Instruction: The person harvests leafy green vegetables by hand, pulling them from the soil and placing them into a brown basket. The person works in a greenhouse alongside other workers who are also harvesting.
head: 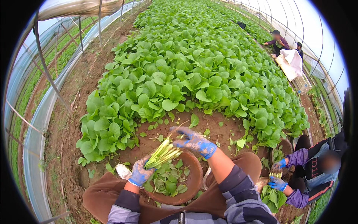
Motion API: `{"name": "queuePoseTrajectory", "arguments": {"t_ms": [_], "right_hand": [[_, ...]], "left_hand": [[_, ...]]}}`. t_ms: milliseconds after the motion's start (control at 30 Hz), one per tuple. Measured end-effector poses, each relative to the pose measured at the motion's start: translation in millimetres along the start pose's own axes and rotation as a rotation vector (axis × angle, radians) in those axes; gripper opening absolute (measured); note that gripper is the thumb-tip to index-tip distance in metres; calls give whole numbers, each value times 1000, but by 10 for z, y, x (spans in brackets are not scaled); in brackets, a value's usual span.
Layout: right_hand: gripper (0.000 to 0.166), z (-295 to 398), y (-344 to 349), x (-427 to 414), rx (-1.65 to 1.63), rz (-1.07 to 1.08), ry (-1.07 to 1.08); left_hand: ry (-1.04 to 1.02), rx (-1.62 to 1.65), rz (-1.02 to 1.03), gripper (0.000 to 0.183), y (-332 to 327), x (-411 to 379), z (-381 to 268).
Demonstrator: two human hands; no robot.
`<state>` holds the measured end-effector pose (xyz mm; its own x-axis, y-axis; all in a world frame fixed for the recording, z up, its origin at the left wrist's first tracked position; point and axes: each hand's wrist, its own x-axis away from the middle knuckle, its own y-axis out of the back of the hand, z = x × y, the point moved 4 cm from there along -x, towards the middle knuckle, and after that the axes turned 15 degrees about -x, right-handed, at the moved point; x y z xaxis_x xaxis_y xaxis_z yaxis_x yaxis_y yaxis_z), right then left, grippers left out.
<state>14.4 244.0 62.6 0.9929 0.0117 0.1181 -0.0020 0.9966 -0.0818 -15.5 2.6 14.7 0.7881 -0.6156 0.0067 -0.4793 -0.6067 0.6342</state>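
Observation:
My left hand (141,171), in a soiled blue glove, is closed around a bunch of leafy green plants (163,154), their pale stalk ends pointing up and right. My right hand (197,141), in a muddy blue glove, is raised just right of the stalk ends with its fingers apart; a thin root or stem shows by its fingertips, and whether it is held is unclear. Below both hands, between my knees, stands a round reddish-brown basin (195,175) with loose green leaves (169,182) in it. The leafy ends of the bunch are partly hidden by my left hand.
A dense bed of leafy greens (195,70) stretches ahead beyond bare soil (218,123). Close at right, a co-worker's gloved hands (277,183) hold another bunch near a second basin (285,145). Farther off are two people and a plastic crate (303,84). Plastic sheeting (39,134) runs along the left.

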Motion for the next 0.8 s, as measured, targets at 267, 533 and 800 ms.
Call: {"name": "queuePoseTrajectory", "arguments": {"t_ms": [267, 533, 800], "right_hand": [[39, 30, 250, -47, -373, -152, 144], [24, -159, 92, -54, -423, -58, -12], [25, 147, -9, 17, 267, -79, 306]], "left_hand": [[59, 124, 152, 45, -86, 37, 79], [38, 75, 191, 45, -163, 26, 140], [12, -1, 134, 43, -154, 1, 197]]}}
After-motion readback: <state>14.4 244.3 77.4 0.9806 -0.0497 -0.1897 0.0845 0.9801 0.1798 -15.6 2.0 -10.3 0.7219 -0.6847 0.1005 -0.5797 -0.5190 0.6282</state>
